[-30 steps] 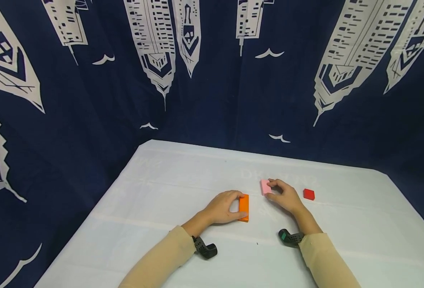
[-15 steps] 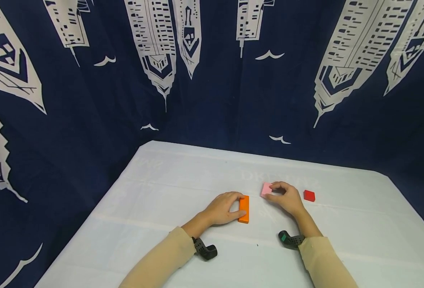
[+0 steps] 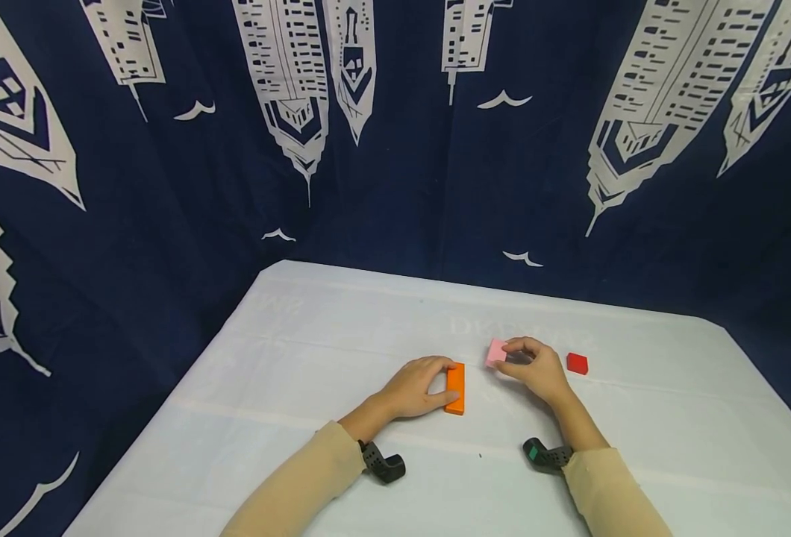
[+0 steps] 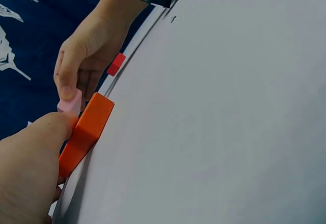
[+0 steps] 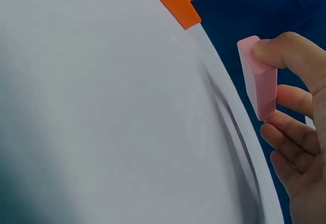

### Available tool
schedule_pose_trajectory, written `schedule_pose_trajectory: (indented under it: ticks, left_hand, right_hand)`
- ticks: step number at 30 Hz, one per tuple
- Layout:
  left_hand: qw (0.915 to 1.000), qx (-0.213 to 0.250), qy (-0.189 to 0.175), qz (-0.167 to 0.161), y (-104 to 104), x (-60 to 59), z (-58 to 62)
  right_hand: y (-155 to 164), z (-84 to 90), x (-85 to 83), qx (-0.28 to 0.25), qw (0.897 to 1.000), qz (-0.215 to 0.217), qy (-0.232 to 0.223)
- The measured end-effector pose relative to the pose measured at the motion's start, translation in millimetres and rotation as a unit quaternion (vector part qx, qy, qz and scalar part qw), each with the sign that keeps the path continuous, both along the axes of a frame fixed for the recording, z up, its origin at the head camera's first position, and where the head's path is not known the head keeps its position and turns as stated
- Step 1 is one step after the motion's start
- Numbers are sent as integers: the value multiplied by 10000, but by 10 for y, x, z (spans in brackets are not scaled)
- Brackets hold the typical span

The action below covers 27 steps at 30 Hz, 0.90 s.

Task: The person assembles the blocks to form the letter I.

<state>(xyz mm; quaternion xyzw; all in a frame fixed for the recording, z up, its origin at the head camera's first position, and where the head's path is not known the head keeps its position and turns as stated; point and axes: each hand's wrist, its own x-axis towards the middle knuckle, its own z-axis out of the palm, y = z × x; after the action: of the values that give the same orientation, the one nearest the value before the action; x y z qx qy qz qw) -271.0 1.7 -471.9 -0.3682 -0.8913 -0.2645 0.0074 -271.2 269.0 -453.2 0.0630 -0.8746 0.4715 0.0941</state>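
Observation:
A long orange block (image 3: pixel 457 386) lies at the middle of the table, its narrow ends pinched between the thumb and fingers of my left hand (image 3: pixel 412 388). The left wrist view shows that orange block (image 4: pixel 90 130) with the thumb beside it. Farther back and to the right, my right hand (image 3: pixel 538 373) pinches a pink block (image 3: pixel 495 352), which is tilted. In the right wrist view the pink block (image 5: pixel 262 81) is held by thumb and fingertips, apart from the tabletop. A small red block (image 3: pixel 577 364) rests on the table, right of my right hand.
The white-covered table (image 3: pixel 248 418) ends at a dark blue curtain (image 3: pixel 395 186) with white building prints. A black wrist device sits on the left wrist (image 3: pixel 383 466) and another on the right wrist (image 3: pixel 545 455).
The pink block has tilted and shifted slightly in my right hand. Its wrist has moved a little toward the near side. My left hand and the orange block stay in place.

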Motion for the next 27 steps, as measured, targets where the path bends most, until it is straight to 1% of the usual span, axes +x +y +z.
schedule_pose_trajectory:
  ticks: [9,17,24,27]
  left_hand:
    - [10000,21,52,5,-1,4,11]
    - [10000,14,-14,32,3,5,20]
    - [10000,44,-31,37,3,10,27]
    - [10000,46,-33,58,3,12,36]
  right_hand:
    - [-64,114,106,-61,9999,144,-15]
    - [-121,218,246,9,9993,365,52]
    - [-165,245,364,-66,9988,469,126]
    - [-196,249,421,-36,9982,575,194]
